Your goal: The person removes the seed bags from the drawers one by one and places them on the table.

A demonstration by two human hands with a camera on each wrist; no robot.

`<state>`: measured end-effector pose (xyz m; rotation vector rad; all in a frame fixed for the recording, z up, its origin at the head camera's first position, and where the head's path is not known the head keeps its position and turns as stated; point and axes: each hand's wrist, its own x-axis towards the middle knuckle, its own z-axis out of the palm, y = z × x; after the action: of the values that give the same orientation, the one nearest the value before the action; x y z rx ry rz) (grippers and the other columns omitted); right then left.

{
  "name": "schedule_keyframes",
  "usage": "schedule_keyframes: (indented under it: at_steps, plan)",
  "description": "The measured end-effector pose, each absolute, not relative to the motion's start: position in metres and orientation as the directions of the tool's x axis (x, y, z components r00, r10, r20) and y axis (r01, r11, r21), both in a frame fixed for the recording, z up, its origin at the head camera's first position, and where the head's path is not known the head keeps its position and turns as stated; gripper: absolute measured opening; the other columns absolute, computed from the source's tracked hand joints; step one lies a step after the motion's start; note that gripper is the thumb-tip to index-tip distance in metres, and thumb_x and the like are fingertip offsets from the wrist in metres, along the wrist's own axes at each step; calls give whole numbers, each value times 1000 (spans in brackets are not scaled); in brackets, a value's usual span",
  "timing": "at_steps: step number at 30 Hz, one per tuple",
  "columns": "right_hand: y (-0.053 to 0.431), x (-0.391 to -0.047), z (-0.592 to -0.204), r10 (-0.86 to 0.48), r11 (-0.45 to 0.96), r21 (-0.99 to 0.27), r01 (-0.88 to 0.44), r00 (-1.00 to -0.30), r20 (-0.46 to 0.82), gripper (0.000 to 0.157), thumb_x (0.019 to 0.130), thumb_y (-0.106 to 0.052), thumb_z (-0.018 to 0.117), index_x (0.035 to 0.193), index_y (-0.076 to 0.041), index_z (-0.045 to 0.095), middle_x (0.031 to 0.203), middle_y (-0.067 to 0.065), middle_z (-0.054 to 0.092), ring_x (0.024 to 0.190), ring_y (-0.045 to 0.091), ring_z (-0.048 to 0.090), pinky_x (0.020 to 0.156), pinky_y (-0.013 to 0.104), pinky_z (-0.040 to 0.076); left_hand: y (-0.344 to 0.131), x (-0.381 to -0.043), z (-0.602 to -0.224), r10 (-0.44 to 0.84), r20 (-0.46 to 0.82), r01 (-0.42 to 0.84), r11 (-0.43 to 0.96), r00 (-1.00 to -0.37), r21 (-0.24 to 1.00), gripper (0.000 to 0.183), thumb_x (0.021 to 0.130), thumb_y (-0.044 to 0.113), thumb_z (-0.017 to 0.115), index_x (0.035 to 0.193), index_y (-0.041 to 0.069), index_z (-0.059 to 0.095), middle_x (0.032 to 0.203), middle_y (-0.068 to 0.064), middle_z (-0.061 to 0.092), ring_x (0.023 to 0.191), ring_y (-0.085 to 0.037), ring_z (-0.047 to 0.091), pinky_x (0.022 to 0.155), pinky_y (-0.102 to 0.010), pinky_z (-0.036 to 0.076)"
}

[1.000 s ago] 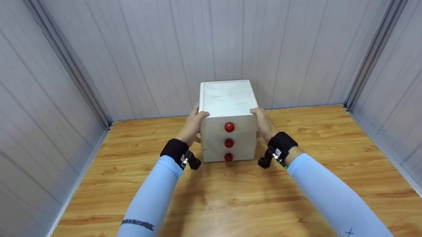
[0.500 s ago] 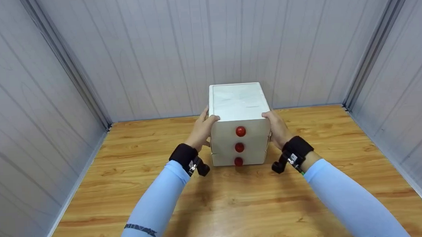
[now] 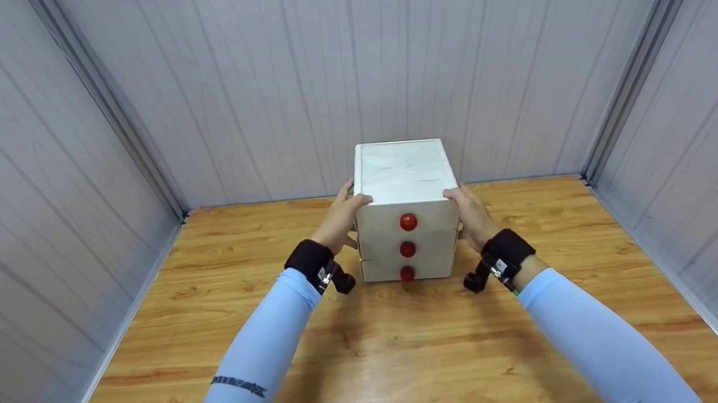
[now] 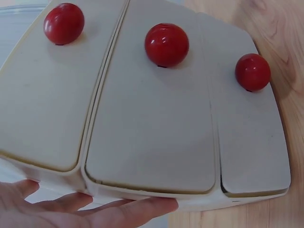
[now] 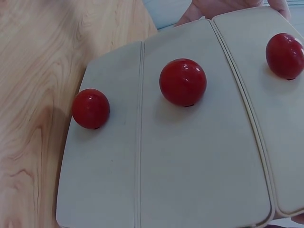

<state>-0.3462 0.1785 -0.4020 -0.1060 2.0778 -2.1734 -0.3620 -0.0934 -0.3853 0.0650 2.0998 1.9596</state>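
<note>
my left hand (image 3: 339,221) grips the white, box-shaped, plastic-looking drawer unit (image 3: 404,171) by its left side, the thumb laid over the front end of the top edge; the left wrist view shows my other fingers (image 4: 133,211) set against the side wall, just behind the drawer fronts. my right hand (image 3: 473,215) holds the opposite side, thumb over the right top edge, and most of its other fingers are hidden from me behind the wrist and the unit. so i have the unit clasped between both palms, upright on the glossy, yellow-brown wood-grained tabletop (image 3: 368,350), towards the back and a little right of the middle. its front faces me, with three round, shiny red knobs (image 3: 407,249) in a column, one on each off-white drawer front. the drawers look pushed in; a thin dark gap shows at one end of the lowest. behind stands the pale grey, grooved back wall (image 3: 325,60); whether the unit touches it i cannot tell. i wear a black strap on each wrist, the left strap (image 3: 308,260) and the right strap (image 3: 507,251), and light blue fabric sleeves: the left sleeve (image 3: 265,350) bears a dark printed band.
</note>
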Motion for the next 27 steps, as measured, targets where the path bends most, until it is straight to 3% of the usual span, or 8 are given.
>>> schedule_keyframes:
  at_steps: [5,8,12,16,19,21,24,27]
  plan:
    - [183,-346,-392,-123,-15,-999,52,-991,-50,78,111,-35,44,176,-11,8,175,27,24,158,48,30,121,81,28,-95,-367,-379,256,-191,-178,73,-948,981,91,102,38,61,176,30,9,178,-24,16,141,-66,43,106,-90,38]
    - [185,-345,-387,-87,49,-999,3,-996,-7,81,112,-37,50,175,-6,8,178,25,21,163,45,26,126,74,30,-96,-369,-377,287,-214,-200,78,-934,977,91,103,40,60,176,28,8,180,-21,12,146,-68,36,110,-91,34]
    - [186,-339,-379,-41,287,-944,-165,-986,160,82,110,-36,62,171,1,22,176,25,30,161,42,34,131,59,35,-97,-372,-376,314,-247,-223,110,-917,968,93,103,45,61,175,24,8,178,-21,15,148,-68,32,112,-90,32]
    - [179,-328,-370,-40,505,-788,-351,-922,385,79,102,-33,77,162,4,42,168,25,44,157,43,41,131,58,34,-99,-374,-376,314,-298,-264,146,-901,953,99,101,51,62,176,20,4,180,-20,9,150,-71,27,113,-88,33]
    - [171,-320,-366,-74,582,-657,-479,-836,544,71,96,-25,84,151,9,55,155,28,57,148,44,52,126,58,41,-100,-374,-376,308,-325,-286,165,-894,944,103,100,53,62,176,18,0,182,-19,2,151,-73,25,113,-87,35]
    - [165,-314,-364,-93,603,-593,-534,-785,612,64,92,-20,88,142,11,61,142,29,64,133,45,62,115,56,52,-100,-374,-376,309,-330,-289,171,-892,942,104,100,54,61,176,18,-1,182,-18,2,151,-73,25,113,-87,35]
    - [157,-306,-363,-105,615,-553,-562,-753,649,54,89,-16,90,130,10,67,117,26,71,105,40,70,94,49,60,-101,-374,-375,313,-332,-289,176,-890,941,101,101,54,61,175,18,2,181,-18,3,151,-73,25,113,-87,35]
    - [150,-301,-365,-115,624,-539,-566,-749,653,45,89,-15,91,122,8,71,98,21,70,85,34,69,79,42,58,-102,-374,-374,320,-331,-287,178,-887,941,98,101,53,60,174,17,6,180,-19,7,151,-73,25,113,-87,35]
